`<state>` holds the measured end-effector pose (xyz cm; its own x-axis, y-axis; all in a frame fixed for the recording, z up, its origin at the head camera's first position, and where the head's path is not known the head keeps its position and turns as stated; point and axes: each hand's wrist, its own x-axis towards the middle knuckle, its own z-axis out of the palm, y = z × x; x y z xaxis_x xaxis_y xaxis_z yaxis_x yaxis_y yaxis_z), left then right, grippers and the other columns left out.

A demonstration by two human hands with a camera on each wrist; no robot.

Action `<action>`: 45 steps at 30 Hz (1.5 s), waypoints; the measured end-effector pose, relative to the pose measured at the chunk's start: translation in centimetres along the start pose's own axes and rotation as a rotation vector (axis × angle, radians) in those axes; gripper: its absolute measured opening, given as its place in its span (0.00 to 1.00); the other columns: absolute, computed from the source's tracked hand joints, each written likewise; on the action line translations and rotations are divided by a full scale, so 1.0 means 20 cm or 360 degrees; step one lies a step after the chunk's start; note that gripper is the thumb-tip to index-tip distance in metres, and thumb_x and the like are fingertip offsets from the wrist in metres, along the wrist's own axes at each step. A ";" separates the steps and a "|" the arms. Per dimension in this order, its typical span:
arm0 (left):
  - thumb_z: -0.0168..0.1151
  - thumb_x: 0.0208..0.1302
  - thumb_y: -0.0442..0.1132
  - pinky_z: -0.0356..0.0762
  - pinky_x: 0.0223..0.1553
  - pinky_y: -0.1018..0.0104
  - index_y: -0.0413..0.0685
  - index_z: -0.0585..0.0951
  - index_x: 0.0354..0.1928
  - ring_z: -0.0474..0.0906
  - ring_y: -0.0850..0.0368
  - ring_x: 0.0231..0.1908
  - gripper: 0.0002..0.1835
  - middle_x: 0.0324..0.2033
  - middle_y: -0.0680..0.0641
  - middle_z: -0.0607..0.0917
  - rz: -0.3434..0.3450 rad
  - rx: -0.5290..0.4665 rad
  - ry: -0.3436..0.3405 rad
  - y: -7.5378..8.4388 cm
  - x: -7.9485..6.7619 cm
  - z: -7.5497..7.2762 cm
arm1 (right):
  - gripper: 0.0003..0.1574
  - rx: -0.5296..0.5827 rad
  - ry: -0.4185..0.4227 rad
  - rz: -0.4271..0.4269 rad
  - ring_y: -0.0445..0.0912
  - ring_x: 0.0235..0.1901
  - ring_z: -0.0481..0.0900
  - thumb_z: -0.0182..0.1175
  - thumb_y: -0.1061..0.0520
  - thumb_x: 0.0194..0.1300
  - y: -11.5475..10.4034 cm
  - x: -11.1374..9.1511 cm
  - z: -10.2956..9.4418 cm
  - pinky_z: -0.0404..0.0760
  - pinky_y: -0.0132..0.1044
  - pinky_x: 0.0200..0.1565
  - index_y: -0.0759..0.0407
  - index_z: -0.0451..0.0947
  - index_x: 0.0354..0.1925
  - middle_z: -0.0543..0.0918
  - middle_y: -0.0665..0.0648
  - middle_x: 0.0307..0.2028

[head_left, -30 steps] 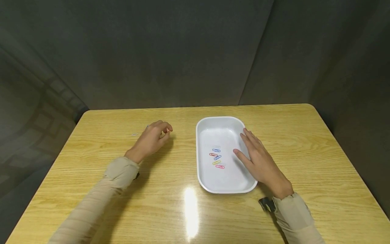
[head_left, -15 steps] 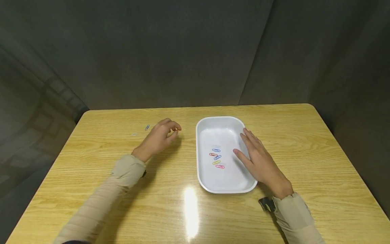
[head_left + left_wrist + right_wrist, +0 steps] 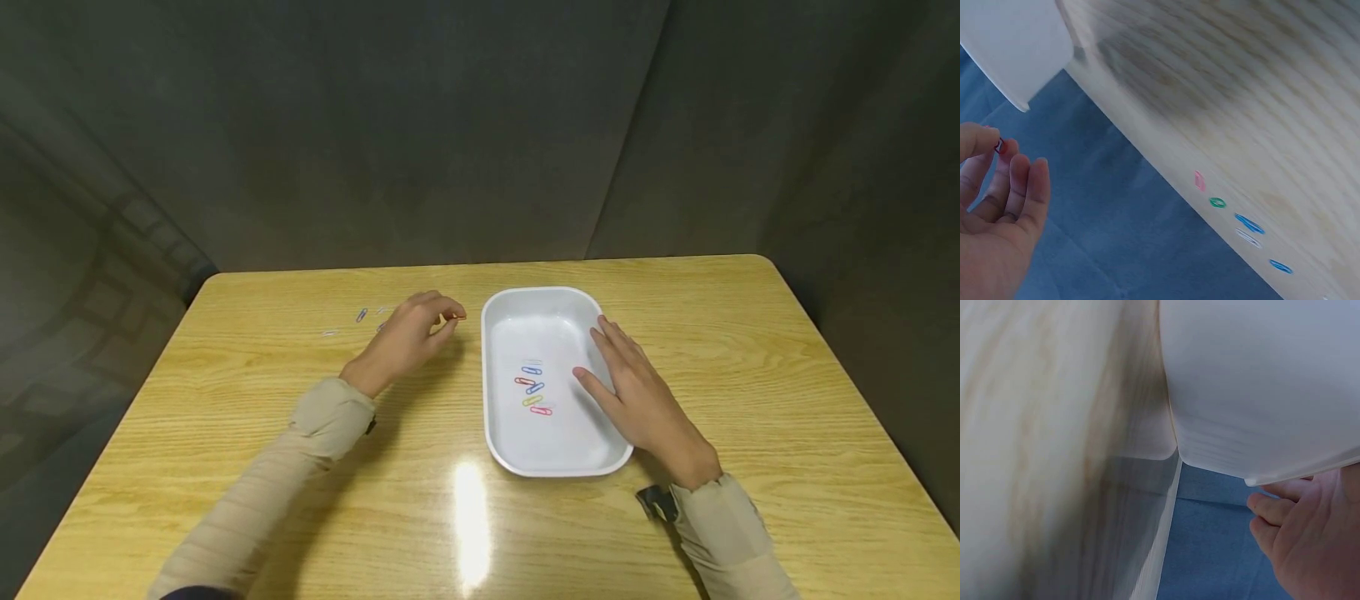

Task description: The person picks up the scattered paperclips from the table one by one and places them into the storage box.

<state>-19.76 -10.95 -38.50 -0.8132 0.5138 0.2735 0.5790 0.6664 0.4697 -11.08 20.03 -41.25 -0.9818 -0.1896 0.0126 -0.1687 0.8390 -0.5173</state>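
My left hand is held over the table, left of the white tray. Its thumb and index finger pinch a red paper clip, while the other fingers are loosely bent in the left wrist view. Inside the tray lie several coloured paper clips, among them a pink one, a yellow one and a red one. My right hand rests on the tray's right rim with its fingers straight and the thumb over the inside. In the right wrist view its fingers show under the rim.
More paper clips lie on the wooden table behind the left hand: a green one, a pink one and blue ones such as this blue paper clip. A dark curtain hangs behind the table's far edge.
My left hand has moved right toward the tray with the red paper clip, uncovering paper clips on the table behind it. The right hand and the tray have stayed in place.
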 end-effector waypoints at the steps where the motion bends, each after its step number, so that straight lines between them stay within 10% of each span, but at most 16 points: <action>1: 0.61 0.68 0.33 0.79 0.41 0.59 0.42 0.85 0.45 0.79 0.51 0.40 0.07 0.38 0.46 0.86 0.0012 -0.0001 0.0001 0.01 0.00 0.00 | 0.49 0.0001 0.0000 0.0000 0.63 0.77 0.45 0.47 0.35 0.74 0.00 0.00 0.00 0.51 0.64 0.73 0.64 0.49 0.77 0.46 0.63 0.79; 25: 0.58 0.67 0.30 0.80 0.45 0.64 0.42 0.85 0.44 0.81 0.53 0.40 0.08 0.38 0.47 0.86 0.0228 -0.0026 -0.0073 0.20 0.13 0.11 | 0.49 0.0026 0.0000 -0.0020 0.62 0.78 0.44 0.48 0.35 0.74 0.00 0.00 0.00 0.50 0.63 0.73 0.65 0.50 0.76 0.46 0.62 0.79; 45: 0.60 0.66 0.29 0.80 0.47 0.67 0.43 0.85 0.44 0.81 0.58 0.40 0.09 0.38 0.49 0.87 0.0201 -0.0081 -0.0221 0.25 0.21 0.27 | 0.49 0.0015 0.0009 -0.0031 0.63 0.77 0.45 0.48 0.35 0.74 0.00 0.00 0.01 0.51 0.64 0.73 0.66 0.51 0.76 0.47 0.64 0.79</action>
<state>-20.06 -2.56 -39.56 -0.7164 0.6634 0.2162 0.6692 0.5656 0.4820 -11.13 19.97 -41.33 -0.9788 -0.2029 0.0277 -0.1870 0.8305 -0.5247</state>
